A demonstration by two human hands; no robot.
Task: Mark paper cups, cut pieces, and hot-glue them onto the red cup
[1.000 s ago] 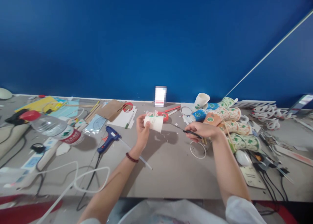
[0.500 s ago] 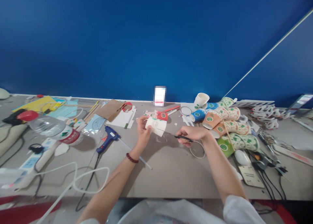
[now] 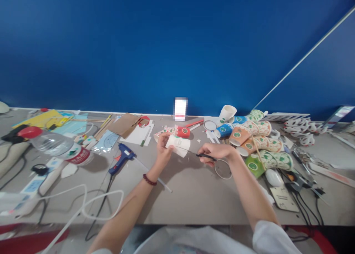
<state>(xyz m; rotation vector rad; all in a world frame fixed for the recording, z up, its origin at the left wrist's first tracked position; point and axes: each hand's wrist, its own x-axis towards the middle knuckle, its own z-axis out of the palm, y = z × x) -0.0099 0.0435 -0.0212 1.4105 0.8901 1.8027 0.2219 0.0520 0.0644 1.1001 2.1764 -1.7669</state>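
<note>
Being held above the worktop: one cup by the left hand, one black-handled tool by the right hand; at twelve o'clock, a blue wall.

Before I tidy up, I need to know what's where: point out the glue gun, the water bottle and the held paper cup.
Blue glue gun (image 3: 120, 163), head view, on the handle.
Water bottle (image 3: 32, 131), head view, on the red cap.
White paper cup (image 3: 184, 143), head view, on the side wall.

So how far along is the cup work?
Looks done: patterned cups lie end to end on the right. In hand: your left hand holds a white cup, your right hand black-handled scissors at its open end. Left: most of that cup's wall looks uncut; the total needed isn't visible.
</note>
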